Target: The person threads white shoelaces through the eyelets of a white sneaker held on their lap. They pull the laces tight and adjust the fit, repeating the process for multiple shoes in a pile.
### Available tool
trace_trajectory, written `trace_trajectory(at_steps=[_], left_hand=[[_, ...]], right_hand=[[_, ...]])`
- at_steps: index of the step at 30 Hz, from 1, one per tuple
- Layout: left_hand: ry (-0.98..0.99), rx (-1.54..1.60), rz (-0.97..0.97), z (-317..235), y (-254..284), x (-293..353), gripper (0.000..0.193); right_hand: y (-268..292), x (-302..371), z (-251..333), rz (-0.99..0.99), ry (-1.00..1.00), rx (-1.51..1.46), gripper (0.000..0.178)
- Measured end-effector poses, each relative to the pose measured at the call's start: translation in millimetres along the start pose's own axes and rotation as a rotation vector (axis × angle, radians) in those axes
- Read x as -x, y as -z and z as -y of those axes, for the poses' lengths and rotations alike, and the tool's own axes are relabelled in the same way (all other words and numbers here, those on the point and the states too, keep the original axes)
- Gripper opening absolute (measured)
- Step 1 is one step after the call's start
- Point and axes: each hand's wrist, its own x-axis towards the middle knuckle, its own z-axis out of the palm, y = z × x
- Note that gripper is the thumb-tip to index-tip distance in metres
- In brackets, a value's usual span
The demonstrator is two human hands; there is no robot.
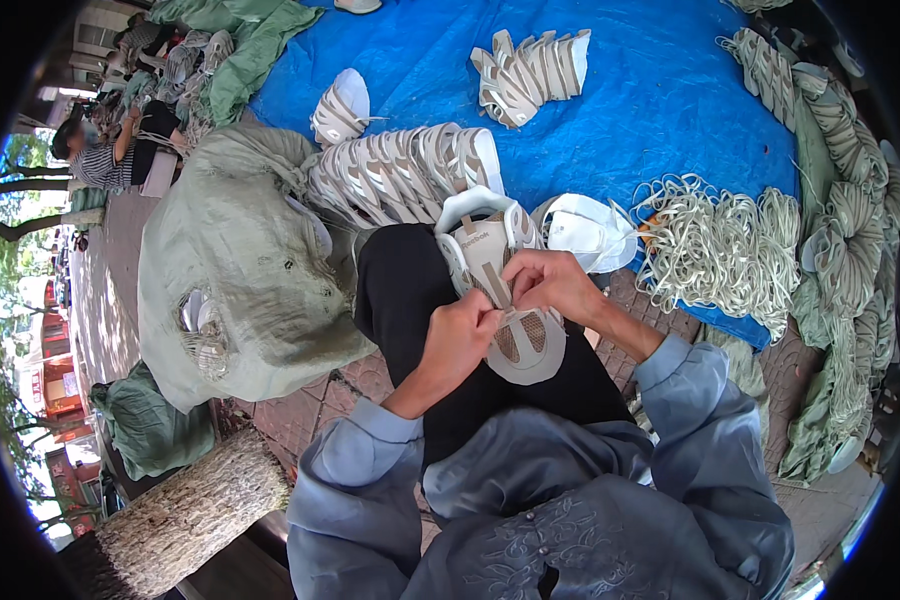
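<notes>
A beige and white shoe upper (523,352), without a sole, lies across my black-trousered thighs, its rounded toe toward me. My left hand (458,338) pinches with thumb and forefinger at the upper's left edge, just above the toe. Opposite it, my right hand (554,283) is closed in a pinch over the tongue (482,248). A short bit of pale shoelace seems to run between the fingertips; most of it is hidden by the fingers. Another white shoe upper (582,232) rests just beyond my right hand.
Nested rows of shoe uppers (395,175) and a smaller stack (532,75) lie on a blue tarp (660,110). A heap of pale laces (720,250) sits at right. A bulging sack (240,260) stands left, near a log (205,505). Another person (105,160) sits far left.
</notes>
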Motion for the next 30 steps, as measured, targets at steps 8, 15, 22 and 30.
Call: trace_trajectory(at_steps=[8,15,22,30], left_hand=[[0.090,0.539,-0.141,-1,18,15,0.005],[0.110,1.420,-0.044,2,-18,7,0.011],[-0.124,1.720,-0.551,95,148,72,0.012],[-0.398,0.908,-1.428,196,539,304,0.040]], right_hand=[[8,-2,-11,0.009,-0.065,-0.230,0.031],[51,38,-38,-0.250,-0.123,0.513,0.041],[43,21,-79,-0.295,-0.196,0.337,0.010],[108,51,-98,-0.604,0.049,1.005,0.010]])
